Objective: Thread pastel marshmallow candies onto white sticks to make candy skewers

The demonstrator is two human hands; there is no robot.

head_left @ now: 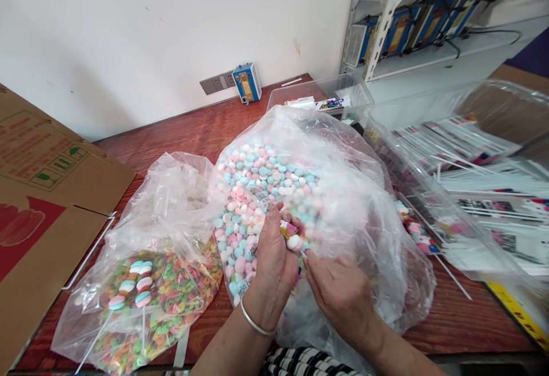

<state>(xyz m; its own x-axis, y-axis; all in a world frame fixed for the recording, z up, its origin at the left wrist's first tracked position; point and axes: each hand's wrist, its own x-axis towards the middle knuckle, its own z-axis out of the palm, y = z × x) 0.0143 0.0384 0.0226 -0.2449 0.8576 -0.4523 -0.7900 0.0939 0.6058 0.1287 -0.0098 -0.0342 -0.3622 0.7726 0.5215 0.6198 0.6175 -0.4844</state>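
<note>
My left hand (pixel 274 253) is closed around a white stick with a round pastel candy (pixel 294 242) at its top, just over the mouth of a big clear plastic bag (pixel 343 193) full of pink, blue and white candies (pixel 261 175). My right hand (pixel 337 290) pinches the stick from below, fingers pressed together. A silver bangle (pixel 254 323) circles my left wrist. To the left, a second clear bag (pixel 167 204) holds multicoloured ring-shaped candies (pixel 180 290), with two finished candy sticks (pixel 137 284) lying on it.
A flat cardboard box (pixel 47 193) covers the table's left side. Clear plastic bins (pixel 480 193) with white sticks and printed wrappers stand at right, another bin (pixel 326 98) behind. A blue device (pixel 246 82) leans on the wall. Metal shelving (pixel 398 15) rises at back right.
</note>
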